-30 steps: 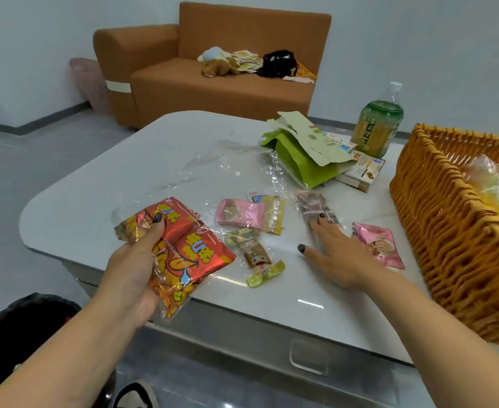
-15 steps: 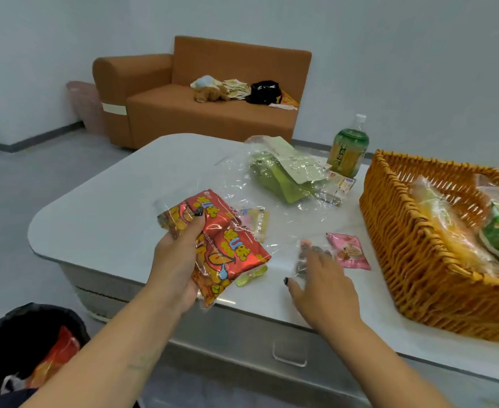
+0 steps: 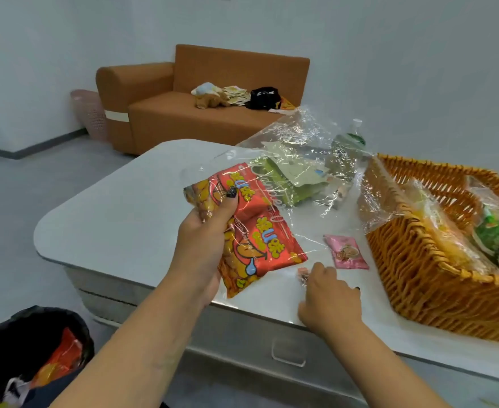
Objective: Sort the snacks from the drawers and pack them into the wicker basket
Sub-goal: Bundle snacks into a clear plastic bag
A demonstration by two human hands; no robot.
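So my left hand [image 3: 204, 245] has the red snack bag [image 3: 260, 234] clamped, thumb across the front, and a sheet of clear cellophane [image 3: 307, 148] is riding up with it, billowing across the middle of the frame. My right hand [image 3: 329, 295] is low at the near edge of the white table [image 3: 119, 219], fingers curled over a small pinkish wrapper [image 3: 302, 273]. I honestly can't tell if I've actually got it pinched or if I'm just resting on it.

The wicker basket [image 3: 419, 260] sits at the right of the frame with a few bagged snacks in it already, a yellow one and a green one. A pink candy packet [image 3: 347, 251] lies on the table between my right hand and the basket wall.

What could go wrong: that cellophane is my main worry. It hides the green packaging [image 3: 283, 181] and the bottle [image 3: 352, 136] behind it, and its far corner drapes over the basket rim, so swinging the bag over could drag it in or knock the bottle. Also the little wrapper is right by the table lip, so one sloppy nudge and it's on the floor.

Room-wise, the left half of the table is bare, and there's a gap between the candy and the basket to work in.
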